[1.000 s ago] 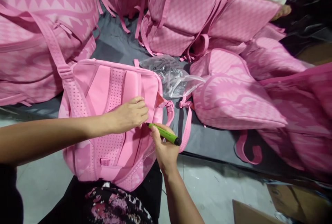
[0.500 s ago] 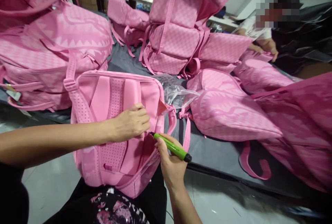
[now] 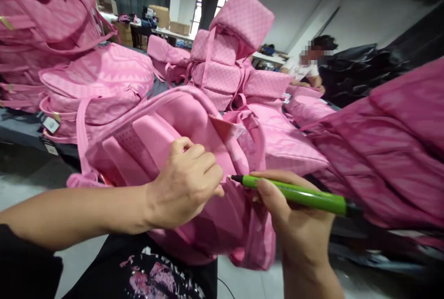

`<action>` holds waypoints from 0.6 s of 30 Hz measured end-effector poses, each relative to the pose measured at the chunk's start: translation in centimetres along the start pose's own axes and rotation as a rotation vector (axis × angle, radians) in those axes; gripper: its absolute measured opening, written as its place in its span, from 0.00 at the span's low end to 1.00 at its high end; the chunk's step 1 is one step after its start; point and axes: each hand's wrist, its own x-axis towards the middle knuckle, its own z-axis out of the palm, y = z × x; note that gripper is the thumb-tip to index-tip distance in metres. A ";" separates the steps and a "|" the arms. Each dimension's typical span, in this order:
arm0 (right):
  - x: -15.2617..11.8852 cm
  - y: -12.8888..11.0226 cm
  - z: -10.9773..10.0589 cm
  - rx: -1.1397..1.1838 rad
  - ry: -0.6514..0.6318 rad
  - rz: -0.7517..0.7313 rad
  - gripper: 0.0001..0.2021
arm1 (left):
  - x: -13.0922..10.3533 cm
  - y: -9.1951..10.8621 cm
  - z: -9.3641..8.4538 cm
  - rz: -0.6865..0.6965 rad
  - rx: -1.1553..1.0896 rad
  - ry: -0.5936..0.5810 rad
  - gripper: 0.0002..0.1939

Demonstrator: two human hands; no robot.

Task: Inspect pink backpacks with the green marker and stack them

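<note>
A pink backpack (image 3: 156,135) rests across my lap, its padded back panel and straps turned toward me. My left hand (image 3: 189,181) is closed in a fist, gripping a fold of that panel; the fingertips are hidden. In my right hand (image 3: 301,229) is a green marker pen (image 3: 312,197), held between thumb and fingers. Its black tip points left, close beside my left knuckles at the backpack; whether it touches the fabric I cannot tell. A shoulder strap (image 3: 256,137) loops up on the right side of the bag.
Stacked pink backpacks (image 3: 218,75) stand on the dark table ahead. More are piled at left (image 3: 38,31), some with tags (image 3: 51,125), and at right (image 3: 409,151). A co-worker (image 3: 305,72) handles pink items at the far end. Cardboard boxes (image 3: 179,27) sit behind.
The backpack has tilted and come closer to my view. Both hands have moved with it, slightly right; the marker tip stays beside my left hand. The view has lifted, showing more of the room.
</note>
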 end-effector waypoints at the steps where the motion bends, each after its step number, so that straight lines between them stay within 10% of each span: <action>1: 0.4 0.2 -0.3 -0.024 -0.043 0.003 0.08 | -0.4 0.6 0.8 -0.065 -0.022 -0.009 0.12; 5: 1.1 3.7 0.5 -0.020 -0.247 0.123 0.12 | -2.5 1.1 5.7 -0.222 -0.067 -0.203 0.11; 8: 0.0 6.9 1.5 0.077 -0.131 0.215 0.13 | -3.1 -1.1 8.2 -0.140 -0.072 -0.361 0.08; 15: -3.2 8.6 2.2 -0.084 0.018 0.074 0.08 | -0.2 -7.6 7.2 0.109 0.017 -0.207 0.06; 18: -2.5 8.4 2.5 -0.160 -0.086 0.036 0.06 | 1.3 -8.3 7.8 0.176 0.028 -0.320 0.18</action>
